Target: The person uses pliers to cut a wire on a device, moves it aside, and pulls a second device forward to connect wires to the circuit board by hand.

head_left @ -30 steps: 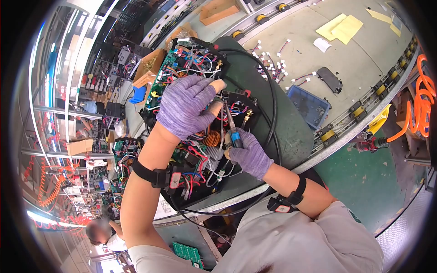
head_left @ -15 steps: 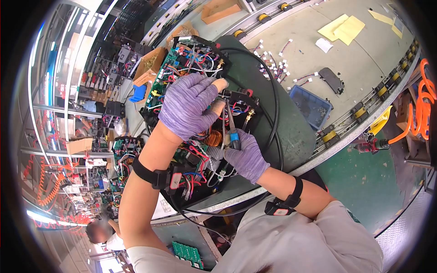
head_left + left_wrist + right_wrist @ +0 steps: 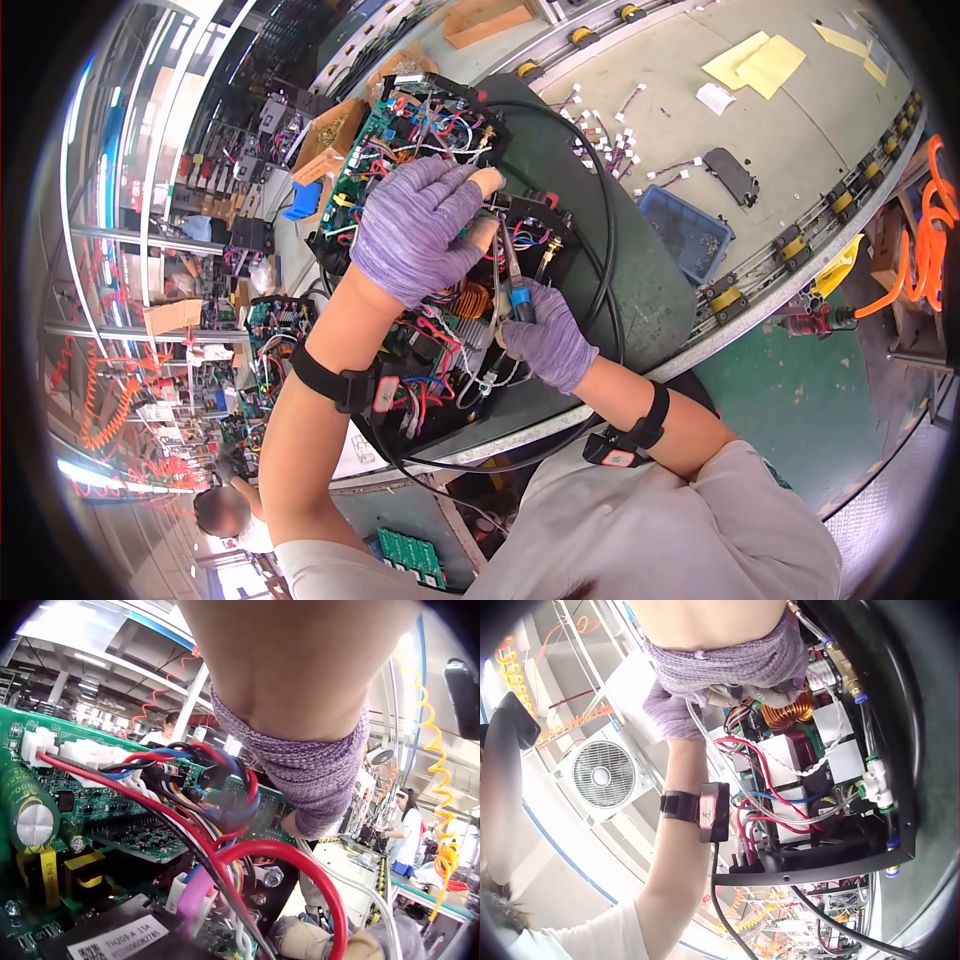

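My left hand (image 3: 415, 225) in a purple glove reaches over an open electronic unit packed with boards and wires (image 3: 440, 350). Its bare-coloured thumb and finger covers close around the end of a clear tube (image 3: 352, 883) by the black panel (image 3: 525, 212). In my right hand (image 3: 553, 335), also gloved, I grip blue-handled long-nose pliers (image 3: 519, 297). Their metal nose points up to the left thumb and finger, where the tips are partly hidden. A copper coil (image 3: 789, 711) and brass fittings (image 3: 847, 681) sit close by in the right wrist view.
Black cable (image 3: 606, 235) loops over the green work surface (image 3: 640, 300) on the right. Beyond lie a blue bin (image 3: 683, 235), loose white connectors (image 3: 615, 150) and yellow sheets (image 3: 755, 62). A second unit (image 3: 275, 335) stands left; another person (image 3: 225, 512) is at lower left.
Both hands stay at the same spot by the panel. The right hand and the pliers shift slightly, dipping left and then back right; the left hand barely moves.
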Action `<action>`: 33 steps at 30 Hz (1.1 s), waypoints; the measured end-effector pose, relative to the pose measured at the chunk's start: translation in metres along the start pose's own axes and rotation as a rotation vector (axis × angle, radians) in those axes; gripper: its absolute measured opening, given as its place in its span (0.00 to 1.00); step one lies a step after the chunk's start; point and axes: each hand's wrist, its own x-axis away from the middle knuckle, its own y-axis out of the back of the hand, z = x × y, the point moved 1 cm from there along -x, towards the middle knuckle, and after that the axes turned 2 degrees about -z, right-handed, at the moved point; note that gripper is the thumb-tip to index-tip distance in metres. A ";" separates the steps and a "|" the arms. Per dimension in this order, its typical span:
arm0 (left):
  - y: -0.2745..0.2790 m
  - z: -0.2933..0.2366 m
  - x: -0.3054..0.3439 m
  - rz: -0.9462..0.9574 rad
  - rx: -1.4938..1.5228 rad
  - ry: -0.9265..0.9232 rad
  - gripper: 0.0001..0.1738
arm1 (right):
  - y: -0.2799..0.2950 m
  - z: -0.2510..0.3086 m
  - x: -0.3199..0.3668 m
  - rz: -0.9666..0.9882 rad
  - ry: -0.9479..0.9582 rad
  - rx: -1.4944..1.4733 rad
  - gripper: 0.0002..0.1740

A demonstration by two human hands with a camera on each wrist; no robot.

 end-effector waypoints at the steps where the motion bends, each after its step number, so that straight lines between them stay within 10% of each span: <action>1: 0.000 0.002 0.000 -0.002 -0.009 -0.017 0.25 | 0.000 -0.001 0.001 -0.003 -0.017 -0.023 0.14; 29: 0.003 -0.003 -0.006 0.014 0.072 0.066 0.21 | 0.000 -0.015 -0.003 -0.125 0.139 0.162 0.16; 33: 0.040 -0.023 -0.015 0.280 -0.064 0.259 0.36 | 0.019 -0.003 0.017 -0.147 0.178 0.745 0.24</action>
